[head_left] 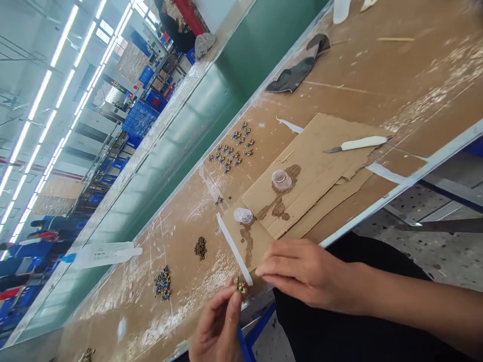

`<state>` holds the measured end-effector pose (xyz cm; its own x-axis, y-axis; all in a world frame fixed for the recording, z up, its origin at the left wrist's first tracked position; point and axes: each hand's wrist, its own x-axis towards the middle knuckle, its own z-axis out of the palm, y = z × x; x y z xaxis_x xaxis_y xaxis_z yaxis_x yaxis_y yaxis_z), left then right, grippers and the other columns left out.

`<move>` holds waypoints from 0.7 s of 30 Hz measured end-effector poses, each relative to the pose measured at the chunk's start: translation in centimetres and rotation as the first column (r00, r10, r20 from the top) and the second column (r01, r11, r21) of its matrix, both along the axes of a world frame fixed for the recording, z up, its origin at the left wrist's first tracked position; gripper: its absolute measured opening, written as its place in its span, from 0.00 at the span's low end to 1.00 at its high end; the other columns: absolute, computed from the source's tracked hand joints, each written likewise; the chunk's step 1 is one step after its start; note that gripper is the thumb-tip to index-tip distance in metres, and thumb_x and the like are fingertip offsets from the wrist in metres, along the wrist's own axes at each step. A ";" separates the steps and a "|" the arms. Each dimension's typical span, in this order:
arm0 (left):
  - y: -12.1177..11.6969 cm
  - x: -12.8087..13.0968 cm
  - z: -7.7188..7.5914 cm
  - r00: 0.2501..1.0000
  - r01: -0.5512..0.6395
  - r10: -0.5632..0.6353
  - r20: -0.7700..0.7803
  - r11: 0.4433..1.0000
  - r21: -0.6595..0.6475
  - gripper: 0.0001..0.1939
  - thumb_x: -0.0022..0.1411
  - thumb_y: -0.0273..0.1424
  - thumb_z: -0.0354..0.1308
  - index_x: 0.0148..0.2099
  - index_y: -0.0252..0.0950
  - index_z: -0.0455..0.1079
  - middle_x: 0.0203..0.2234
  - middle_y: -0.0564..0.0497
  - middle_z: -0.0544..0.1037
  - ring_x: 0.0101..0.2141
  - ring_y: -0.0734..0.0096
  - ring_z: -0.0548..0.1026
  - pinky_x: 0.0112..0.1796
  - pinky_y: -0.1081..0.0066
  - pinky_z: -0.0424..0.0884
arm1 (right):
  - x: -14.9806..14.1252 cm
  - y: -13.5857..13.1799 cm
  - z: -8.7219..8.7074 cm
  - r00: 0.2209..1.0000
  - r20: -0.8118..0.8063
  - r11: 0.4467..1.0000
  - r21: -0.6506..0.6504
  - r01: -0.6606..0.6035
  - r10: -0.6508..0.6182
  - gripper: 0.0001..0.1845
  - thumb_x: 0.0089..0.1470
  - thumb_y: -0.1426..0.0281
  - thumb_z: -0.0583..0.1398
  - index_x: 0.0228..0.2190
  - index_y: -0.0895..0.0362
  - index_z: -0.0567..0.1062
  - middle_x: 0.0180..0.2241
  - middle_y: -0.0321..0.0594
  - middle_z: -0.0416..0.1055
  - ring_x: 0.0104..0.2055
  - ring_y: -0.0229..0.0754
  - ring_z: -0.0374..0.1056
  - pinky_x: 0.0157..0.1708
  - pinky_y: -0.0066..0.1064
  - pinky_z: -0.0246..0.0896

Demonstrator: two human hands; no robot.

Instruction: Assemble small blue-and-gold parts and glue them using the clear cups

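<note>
My left hand point(217, 327) pinches a tiny gold and dark part point(241, 287) between its fingertips at the near edge of the cardboard-covered bench point(396, 75). My right hand point(302, 271) lies flat beside it, fingers together and pointing at the part, holding nothing that I can see. Just beyond my hands lie a white strip point(234, 249), a heap of dark brown bits point(200, 247) and a heap of blue and gold parts point(163, 283). Further out, several small blue parts point(232, 150) stand in rows.
Two small clear cups point(281, 179) point(243, 215) sit on a stained cardboard sheet point(320, 166). A white-handled knife point(358, 144) lies on its far corner. A white tube point(101, 254) and a dark cloth point(298, 68) lie by the green conveyor point(196, 120). People in blue work far left.
</note>
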<state>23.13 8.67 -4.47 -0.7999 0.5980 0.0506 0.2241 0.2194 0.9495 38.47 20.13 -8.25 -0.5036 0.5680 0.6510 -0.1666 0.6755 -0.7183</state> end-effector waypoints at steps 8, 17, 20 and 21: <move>0.6 2.7 -0.5 0.929 -0.051 0.001 0.369 0.991 0.123 0.17 0.29 0.36 0.75 0.24 0.38 0.75 0.20 0.55 0.80 0.22 0.80 0.76 0.32 0.85 0.72 | -0.1 -0.5 1.0 0.998 0.018 0.997 0.048 -0.067 0.066 0.11 0.61 0.73 0.53 0.33 0.63 0.74 0.29 0.40 0.71 0.32 0.34 0.65 0.34 0.24 0.62; -0.1 3.1 -0.4 0.984 0.023 -0.055 0.172 0.983 0.182 0.12 0.37 0.36 0.73 0.26 0.40 0.76 0.23 0.58 0.80 0.28 0.80 0.78 0.37 0.87 0.71 | 0.0 -1.0 1.4 0.991 0.117 0.993 0.092 -0.077 0.066 0.13 0.62 0.72 0.51 0.34 0.63 0.74 0.30 0.42 0.70 0.33 0.34 0.66 0.35 0.25 0.64; -0.3 3.3 -0.4 0.993 0.119 -0.122 0.003 0.969 0.215 0.07 0.44 0.34 0.70 0.28 0.40 0.77 0.25 0.58 0.80 0.29 0.78 0.78 0.42 0.80 0.72 | 0.2 -1.0 1.6 0.993 0.104 0.993 0.102 -0.064 0.054 0.12 0.62 0.72 0.52 0.33 0.63 0.73 0.29 0.41 0.70 0.31 0.34 0.65 0.33 0.25 0.63; -0.4 3.3 -0.4 0.987 0.159 -0.147 -0.070 0.963 0.219 0.06 0.47 0.34 0.69 0.29 0.40 0.77 0.25 0.57 0.80 0.30 0.76 0.78 0.44 0.76 0.72 | 0.3 -1.0 1.6 0.995 0.090 0.992 0.112 -0.055 0.045 0.12 0.61 0.72 0.52 0.33 0.63 0.73 0.28 0.40 0.69 0.31 0.34 0.65 0.33 0.25 0.63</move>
